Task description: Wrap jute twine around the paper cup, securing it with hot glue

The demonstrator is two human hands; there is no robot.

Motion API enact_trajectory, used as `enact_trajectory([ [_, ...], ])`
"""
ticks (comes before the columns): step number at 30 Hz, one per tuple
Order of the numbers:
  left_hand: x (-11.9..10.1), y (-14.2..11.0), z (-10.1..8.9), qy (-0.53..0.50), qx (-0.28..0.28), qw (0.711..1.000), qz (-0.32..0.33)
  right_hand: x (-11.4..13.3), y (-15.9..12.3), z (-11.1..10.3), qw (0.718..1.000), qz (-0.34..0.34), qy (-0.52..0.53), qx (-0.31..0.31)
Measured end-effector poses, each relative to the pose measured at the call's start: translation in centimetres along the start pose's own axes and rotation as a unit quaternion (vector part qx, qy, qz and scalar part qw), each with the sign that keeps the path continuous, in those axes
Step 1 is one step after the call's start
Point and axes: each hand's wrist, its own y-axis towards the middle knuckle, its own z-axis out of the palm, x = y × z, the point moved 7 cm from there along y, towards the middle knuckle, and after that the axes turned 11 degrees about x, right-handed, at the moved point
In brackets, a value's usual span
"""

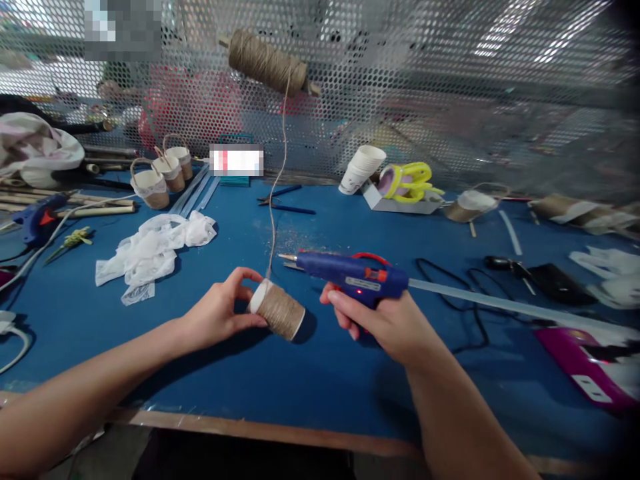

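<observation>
A paper cup (284, 311) wound with brown twine lies on its side in my left hand (223, 308), which pinches it at the white end. From that end a strand of twine (285, 143) runs up to a large spool (265, 61) mounted on the mesh panel. My right hand (385, 320) is wrapped round the handle of a blue hot glue gun (350, 272). Its nozzle points left, above and to the right of the cup, apart from it. A long clear glue stick (500, 301) sticks out of the gun's back.
Pliers (287, 200) lie behind the cup. White lace (155, 250), twine-wrapped cups with handles (150, 189) and another glue gun (37, 217) are at the left. Stacked white cups (362, 170), a yellow-handled tool (410, 181), a black cable (475, 307) and a magenta box (575, 363) are at the right.
</observation>
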Motion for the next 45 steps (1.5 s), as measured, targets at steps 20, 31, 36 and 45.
enact_trajectory([
  [20,-0.3,0.1,-0.1,0.082,0.010,0.997,0.005,0.1,-0.7,0.5,0.995,0.034,-0.089,0.013],
  [31,0.0,0.3,-0.6,0.128,-0.015,0.991,0.033,0.2,-1.2,0.5,0.969,-0.053,-0.241,-0.028],
  [36,0.1,0.3,-0.9,0.150,-0.015,0.988,0.019,1.1,-1.1,1.0,0.958,-0.077,-0.276,-0.028],
  [45,-0.4,0.4,-1.0,0.131,-0.004,0.991,0.023,1.5,-0.8,1.9,0.946,-0.104,-0.308,-0.007],
])
